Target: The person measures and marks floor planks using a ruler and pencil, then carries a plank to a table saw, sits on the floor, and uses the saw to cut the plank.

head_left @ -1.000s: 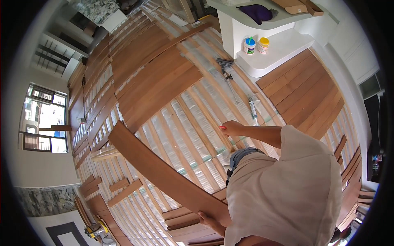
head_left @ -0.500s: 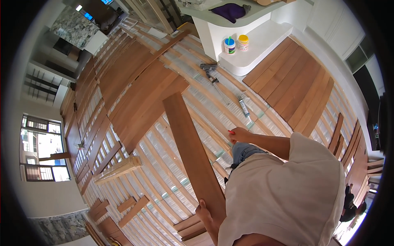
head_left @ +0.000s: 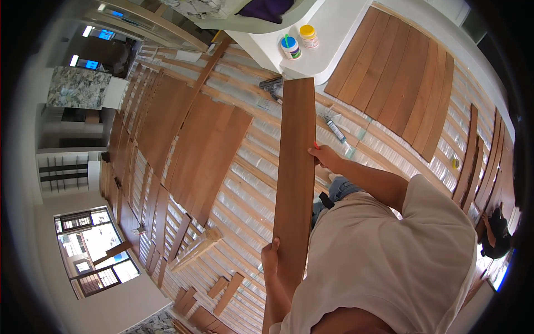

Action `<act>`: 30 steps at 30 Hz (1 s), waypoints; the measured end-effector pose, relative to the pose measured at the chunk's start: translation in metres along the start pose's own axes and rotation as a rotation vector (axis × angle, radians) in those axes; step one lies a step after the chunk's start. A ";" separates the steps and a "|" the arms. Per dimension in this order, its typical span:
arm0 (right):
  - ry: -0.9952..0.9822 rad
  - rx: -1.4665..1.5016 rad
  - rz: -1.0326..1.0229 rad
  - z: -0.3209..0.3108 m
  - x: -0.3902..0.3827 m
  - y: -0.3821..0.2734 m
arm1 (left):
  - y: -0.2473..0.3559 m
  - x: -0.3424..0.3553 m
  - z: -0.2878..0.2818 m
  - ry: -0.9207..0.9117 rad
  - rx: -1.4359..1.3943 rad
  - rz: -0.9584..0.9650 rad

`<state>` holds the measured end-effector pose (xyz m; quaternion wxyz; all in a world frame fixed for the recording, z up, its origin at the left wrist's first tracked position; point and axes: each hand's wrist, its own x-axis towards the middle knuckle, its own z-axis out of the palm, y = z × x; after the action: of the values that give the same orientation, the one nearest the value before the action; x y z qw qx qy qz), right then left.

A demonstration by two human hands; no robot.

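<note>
A long brown wooden floorboard point(head_left: 293, 161) rises in front of my body, its far end near the white step. Along its left edge, close to my body, my left hand point(head_left: 270, 259) grips it with the thumb on the upper face; the other fingers are hidden. My right hand point(head_left: 329, 158) is closed on a slim red pen-like stick point(head_left: 316, 145), of which only the tip shows. That hand is at the board's right edge; whether it also grips the board I cannot tell.
Wooden battens over clear sheeting cover the floor, with laid boards point(head_left: 208, 150) left and more point(head_left: 389, 78) right. A sealant tube point(head_left: 335, 129) and a dark tool point(head_left: 271, 84) lie beyond. Two tubs point(head_left: 290, 48) stand on the white step point(head_left: 328, 61). Another person point(head_left: 495, 234) is far right.
The floorboard has swung from leaning left to nearly straight ahead. My right hand, apart from it before, has come to its right edge with the red stick. My view has turned.
</note>
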<state>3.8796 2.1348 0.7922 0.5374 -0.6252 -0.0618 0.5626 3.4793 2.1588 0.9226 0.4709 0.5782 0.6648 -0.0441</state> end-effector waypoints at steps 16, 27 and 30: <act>0.170 0.266 0.020 0.017 0.118 -0.095 | 0.169 0.242 -0.095 -0.214 0.382 0.165; 0.370 0.369 -0.049 0.090 0.207 -0.192 | 0.261 0.394 -0.175 -0.309 0.503 0.306; 0.385 0.344 -0.057 0.100 0.231 -0.213 | 0.287 0.415 -0.185 -0.293 0.501 0.344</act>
<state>3.9975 2.4405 0.8241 0.6532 -0.6183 0.1208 0.4201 3.6521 2.6664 0.8829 0.4055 0.7670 0.4513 -0.2088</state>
